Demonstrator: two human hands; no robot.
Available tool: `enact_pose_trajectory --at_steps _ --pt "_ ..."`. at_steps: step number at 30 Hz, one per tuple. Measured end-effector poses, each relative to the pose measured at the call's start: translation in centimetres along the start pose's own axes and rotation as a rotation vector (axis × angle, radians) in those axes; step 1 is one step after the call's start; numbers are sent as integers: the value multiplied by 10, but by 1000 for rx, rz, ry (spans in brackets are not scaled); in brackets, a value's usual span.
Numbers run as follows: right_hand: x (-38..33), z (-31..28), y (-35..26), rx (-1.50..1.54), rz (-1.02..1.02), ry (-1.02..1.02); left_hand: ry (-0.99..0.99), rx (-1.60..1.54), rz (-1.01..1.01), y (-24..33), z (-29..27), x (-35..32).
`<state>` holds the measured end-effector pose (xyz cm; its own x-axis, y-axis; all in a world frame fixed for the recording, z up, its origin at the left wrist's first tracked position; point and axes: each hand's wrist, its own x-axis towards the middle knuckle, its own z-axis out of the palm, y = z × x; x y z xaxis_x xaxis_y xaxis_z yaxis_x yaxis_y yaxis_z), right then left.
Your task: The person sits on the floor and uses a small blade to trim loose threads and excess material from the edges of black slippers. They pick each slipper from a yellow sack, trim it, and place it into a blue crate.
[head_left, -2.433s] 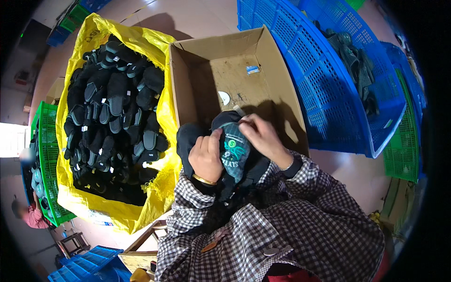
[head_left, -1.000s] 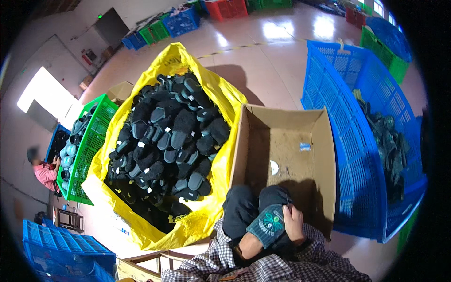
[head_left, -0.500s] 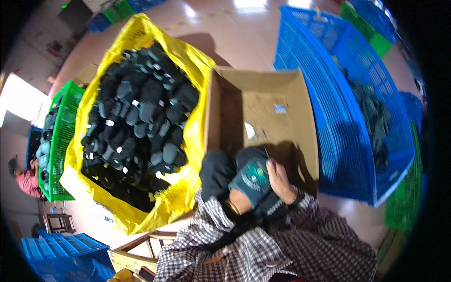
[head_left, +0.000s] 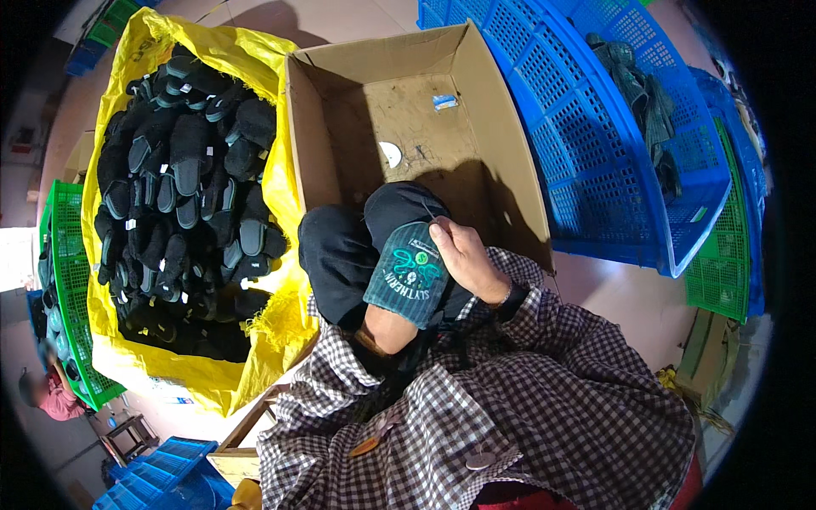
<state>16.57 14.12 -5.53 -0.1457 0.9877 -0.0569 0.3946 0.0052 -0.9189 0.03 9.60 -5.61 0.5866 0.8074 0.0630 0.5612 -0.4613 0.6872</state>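
Carton beyond, left hand has slid inside green cloth, grip hidden; right hand pinches it.

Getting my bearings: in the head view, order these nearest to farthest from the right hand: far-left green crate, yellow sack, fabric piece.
1. Fabric piece, touching the right hand.
2. Yellow sack, to the left.
3. Green crate, far left.

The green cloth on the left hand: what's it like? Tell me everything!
The green cloth looks soft and ribbed, with stitched-looking green and pale decoration and lettering. It is pulled over the left hand like a mitten, open end toward the person, far end slanting to the right. It is held over the dark trousers. At its far right edge the right hand pinches something thin and dark, too small to name.
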Motion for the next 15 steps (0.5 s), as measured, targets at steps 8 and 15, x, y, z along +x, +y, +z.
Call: enact_pose_trajectory --at_steps 8,15 --pt "0 5 -1 20 -25 57 -6 79 -29 -13 19 -6" --pt "-7 8 -6 -108 -24 69 87 175 -134 -5 31 -23"
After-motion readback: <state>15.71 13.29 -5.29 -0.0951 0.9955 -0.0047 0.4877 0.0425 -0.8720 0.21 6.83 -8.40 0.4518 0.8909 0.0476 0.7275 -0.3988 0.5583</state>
